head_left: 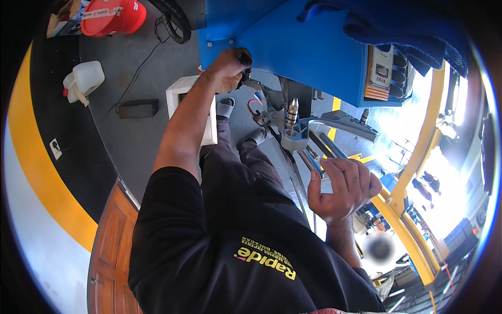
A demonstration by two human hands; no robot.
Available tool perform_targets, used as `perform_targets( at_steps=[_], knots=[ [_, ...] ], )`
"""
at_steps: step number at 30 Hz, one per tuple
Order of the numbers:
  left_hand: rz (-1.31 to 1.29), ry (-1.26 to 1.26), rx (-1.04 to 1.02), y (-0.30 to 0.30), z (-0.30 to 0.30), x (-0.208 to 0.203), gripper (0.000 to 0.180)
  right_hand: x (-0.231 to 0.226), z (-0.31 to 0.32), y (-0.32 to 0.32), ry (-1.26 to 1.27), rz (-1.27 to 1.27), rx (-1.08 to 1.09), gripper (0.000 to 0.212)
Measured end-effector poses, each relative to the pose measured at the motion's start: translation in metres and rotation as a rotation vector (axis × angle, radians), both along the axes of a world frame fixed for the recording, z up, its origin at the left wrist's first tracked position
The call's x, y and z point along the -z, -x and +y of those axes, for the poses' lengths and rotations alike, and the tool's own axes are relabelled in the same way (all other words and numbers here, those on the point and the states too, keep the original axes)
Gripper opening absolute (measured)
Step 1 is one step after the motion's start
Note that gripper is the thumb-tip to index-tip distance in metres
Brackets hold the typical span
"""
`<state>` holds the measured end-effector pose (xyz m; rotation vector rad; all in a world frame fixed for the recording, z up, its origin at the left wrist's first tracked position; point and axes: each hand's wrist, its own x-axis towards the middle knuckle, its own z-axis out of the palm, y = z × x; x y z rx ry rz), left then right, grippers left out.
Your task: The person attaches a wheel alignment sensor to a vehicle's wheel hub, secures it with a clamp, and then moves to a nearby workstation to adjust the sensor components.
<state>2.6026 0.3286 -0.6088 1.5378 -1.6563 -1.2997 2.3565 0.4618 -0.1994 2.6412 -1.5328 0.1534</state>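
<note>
My left hand [229, 68] reaches forward beside a blue metal cabinet [303, 52]. Its fingers are closed around a dark part [243, 58] whose kind is blurred and partly covered. Lower right, my right hand [342, 189] is raised with loosely bent fingers and the thumb apart; nothing shows between them. Just beyond those fingers is a blue-and-silver bar [312, 160]. Nearby, a grey metal arm [342, 125] ends in a round socket [294, 141]. A pointed metal fitting [292, 112] stands upright by that socket, and a similar fitting [364, 116] sits farther along the arm.
A white box-like frame [208, 131] lies under my left forearm. On the left floor are a dark block [138, 108], a white jug [86, 78] and a red bucket [114, 17]. Blue cloth [397, 31] drapes over the cabinet. A yellow post [418, 157] rises at right.
</note>
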Motion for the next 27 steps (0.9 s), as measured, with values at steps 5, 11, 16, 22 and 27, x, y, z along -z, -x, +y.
perform_targets(
  at_steps=[5, 11, 16, 22, 27],
  knots=[
    [0.022, -0.212, 0.013, 0.006, 0.002, -0.001, 0.03, 0.004, -0.005, 0.0, 0.023, -0.019, -0.002, 0.019],
    [-0.045, -0.23, 0.131, -0.001, 0.001, 0.012, 0.031, 0.01, -0.008, 0.001, 0.048, 0.022, 0.071, 0.016],
    [0.078, -0.226, 0.138, 0.002, 0.014, 0.019, 0.034, 0.01, -0.005, 0.001, 0.058, 0.032, 0.058, 0.017],
    [0.088, -0.315, 0.026, 0.005, 0.027, 0.01, 0.038, 0.01, -0.005, 0.001, 0.052, 0.042, 0.074, 0.016],
    [0.025, -0.385, -0.059, 0.01, 0.039, 0.002, 0.041, 0.01, -0.005, 0.002, 0.049, 0.028, 0.068, 0.015]
  ],
)
